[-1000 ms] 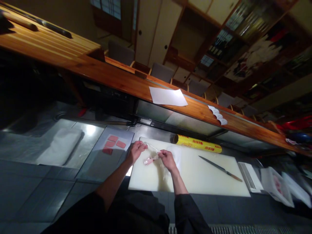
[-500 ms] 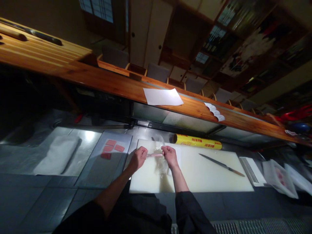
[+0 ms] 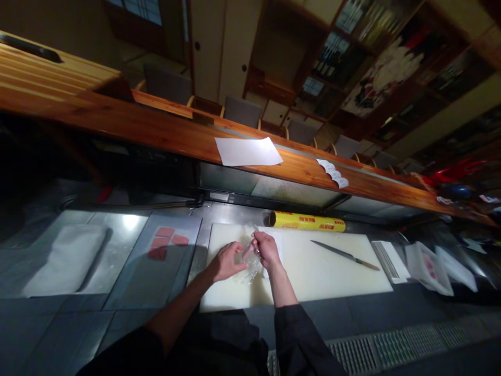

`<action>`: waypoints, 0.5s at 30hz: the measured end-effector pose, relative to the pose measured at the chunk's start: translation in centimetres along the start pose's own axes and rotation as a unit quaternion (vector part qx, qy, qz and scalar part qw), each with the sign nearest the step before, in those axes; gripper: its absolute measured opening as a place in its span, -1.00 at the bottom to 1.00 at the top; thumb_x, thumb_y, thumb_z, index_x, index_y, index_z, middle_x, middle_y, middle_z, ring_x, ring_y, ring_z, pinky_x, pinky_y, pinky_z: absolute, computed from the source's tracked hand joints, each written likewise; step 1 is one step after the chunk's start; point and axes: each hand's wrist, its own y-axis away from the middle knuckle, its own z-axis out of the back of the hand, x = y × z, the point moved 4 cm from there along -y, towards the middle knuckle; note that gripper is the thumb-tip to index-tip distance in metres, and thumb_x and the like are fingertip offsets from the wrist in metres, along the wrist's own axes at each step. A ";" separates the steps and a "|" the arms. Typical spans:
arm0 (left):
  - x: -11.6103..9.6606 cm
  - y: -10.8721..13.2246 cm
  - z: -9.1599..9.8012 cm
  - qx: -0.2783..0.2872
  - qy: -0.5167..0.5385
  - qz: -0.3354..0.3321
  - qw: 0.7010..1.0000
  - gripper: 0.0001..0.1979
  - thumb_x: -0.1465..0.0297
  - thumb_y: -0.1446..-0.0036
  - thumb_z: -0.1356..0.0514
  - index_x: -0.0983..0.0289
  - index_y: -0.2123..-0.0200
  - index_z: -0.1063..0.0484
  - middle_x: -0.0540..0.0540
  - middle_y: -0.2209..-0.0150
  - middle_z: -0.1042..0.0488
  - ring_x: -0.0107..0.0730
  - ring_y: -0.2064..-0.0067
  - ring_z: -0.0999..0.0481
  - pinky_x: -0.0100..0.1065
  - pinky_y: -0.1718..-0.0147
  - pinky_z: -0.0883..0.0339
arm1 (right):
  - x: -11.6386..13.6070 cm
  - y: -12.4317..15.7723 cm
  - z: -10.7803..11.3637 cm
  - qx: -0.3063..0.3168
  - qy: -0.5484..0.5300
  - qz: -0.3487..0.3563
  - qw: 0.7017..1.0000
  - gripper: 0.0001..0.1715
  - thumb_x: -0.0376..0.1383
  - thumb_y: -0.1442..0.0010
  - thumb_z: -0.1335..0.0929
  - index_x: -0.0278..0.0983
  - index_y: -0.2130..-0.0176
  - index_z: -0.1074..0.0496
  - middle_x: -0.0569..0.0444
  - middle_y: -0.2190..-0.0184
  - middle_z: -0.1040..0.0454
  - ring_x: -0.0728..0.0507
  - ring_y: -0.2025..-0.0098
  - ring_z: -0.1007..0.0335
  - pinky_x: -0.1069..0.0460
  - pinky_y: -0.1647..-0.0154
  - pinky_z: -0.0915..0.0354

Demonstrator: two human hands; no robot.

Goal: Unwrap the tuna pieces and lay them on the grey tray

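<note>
Head view: a pink fish piece (image 3: pixel 247 253), wrapped in clear plastic film (image 3: pixel 254 267), is pinched by the right hand (image 3: pixel 266 249) — long axis slanted down toward the left hand (image 3: pixel 227 262), which is held open just beside it. Right hand is nearer. A white cutting board (image 3: pixel 332 274) lies beneath; a yellow film roll (image 3: pixel 307 221) is beyond.

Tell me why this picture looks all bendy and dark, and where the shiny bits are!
In the head view, the wooden counter bows in a curve, as very wide pictures often do; the space beneath it falls almost black; a white glare spot shines on the steel worktop; the clear plastic wrap by the right hand looks soft and hard to make out.
</note>
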 end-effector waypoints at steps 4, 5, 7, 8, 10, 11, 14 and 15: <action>0.7 0.0 -0.5 -0.011 -0.019 0.012 1.000 -0.80 0.22 -0.06 -0.10 0.24 0.44 -0.32 0.06 0.42 -0.38 -0.26 0.30 -0.38 -0.26 0.19 -0.21 | 0.9 0.4 -0.1 0.004 -0.034 -0.001 0.999 -0.57 0.00 0.10 -0.42 -0.29 0.41 -0.34 0.22 0.65 -0.30 0.08 0.69 0.04 0.11 0.69 0.10; 1.0 0.0 -0.3 -0.012 -0.019 0.022 1.000 -0.78 0.21 -0.08 -0.08 0.24 0.45 -0.31 0.06 0.43 -0.37 -0.27 0.32 -0.37 -0.26 0.22 -0.20 | 1.0 0.3 0.1 -0.003 -0.038 0.002 0.999 -0.58 -0.02 0.09 -0.42 -0.29 0.40 -0.35 0.21 0.64 -0.33 0.08 0.69 0.04 0.11 0.69 0.09; 1.6 0.0 0.2 -0.011 -0.015 0.049 0.999 -0.76 0.19 -0.09 -0.05 0.24 0.44 -0.30 0.05 0.46 -0.38 -0.28 0.37 -0.37 -0.28 0.31 -0.19 | 0.9 -0.3 0.7 -0.027 -0.040 0.009 0.999 -0.62 -0.06 0.07 -0.42 -0.30 0.39 -0.35 0.21 0.64 -0.33 0.08 0.69 0.04 0.12 0.69 0.09; 1.8 0.0 0.3 -0.010 -0.012 0.064 0.998 -0.77 0.20 -0.10 -0.03 0.24 0.43 -0.30 0.05 0.48 -0.37 -0.29 0.40 -0.37 -0.30 0.35 -0.18 | 0.7 -0.7 1.1 -0.043 -0.038 0.014 0.998 -0.65 -0.08 0.06 -0.41 -0.29 0.40 -0.35 0.22 0.66 -0.31 0.08 0.70 0.04 0.12 0.69 0.09; 2.0 0.0 0.6 -0.008 -0.009 0.087 0.996 -0.78 0.23 -0.11 0.00 0.24 0.42 -0.29 0.03 0.51 -0.36 -0.31 0.44 -0.36 -0.32 0.42 -0.15 | 0.2 -1.5 1.8 -0.078 -0.028 0.021 0.996 -0.71 -0.11 0.03 -0.39 -0.28 0.43 -0.34 0.25 0.71 -0.26 0.07 0.71 0.06 0.11 0.69 0.11; 2.1 0.0 0.7 -0.006 -0.009 0.095 0.995 -0.78 0.24 -0.12 0.01 0.24 0.41 -0.30 0.03 0.52 -0.36 -0.31 0.46 -0.36 -0.32 0.44 -0.14 | -0.1 -1.9 2.2 -0.094 -0.020 0.024 0.995 -0.73 -0.12 0.01 -0.39 -0.27 0.45 -0.33 0.26 0.73 -0.23 0.07 0.71 0.07 0.11 0.69 0.13; 2.4 0.1 1.0 -0.003 -0.018 0.110 0.994 -0.77 0.24 -0.13 0.00 0.24 0.41 -0.33 0.01 0.55 -0.35 -0.32 0.48 -0.36 -0.33 0.47 -0.11 | -1.2 -3.0 3.2 -0.131 0.009 0.025 0.991 -0.72 -0.14 0.00 -0.38 -0.24 0.56 -0.29 0.26 0.77 -0.18 0.05 0.72 0.09 0.09 0.69 0.14; 2.6 0.2 1.1 -0.001 -0.023 0.113 0.993 -0.77 0.24 -0.13 -0.01 0.24 0.42 -0.34 0.01 0.56 -0.35 -0.32 0.49 -0.36 -0.33 0.47 -0.10 | -1.6 -3.3 3.5 -0.139 0.018 0.024 0.990 -0.70 -0.14 0.00 -0.38 -0.23 0.58 -0.28 0.25 0.78 -0.17 0.04 0.72 0.08 0.08 0.69 0.13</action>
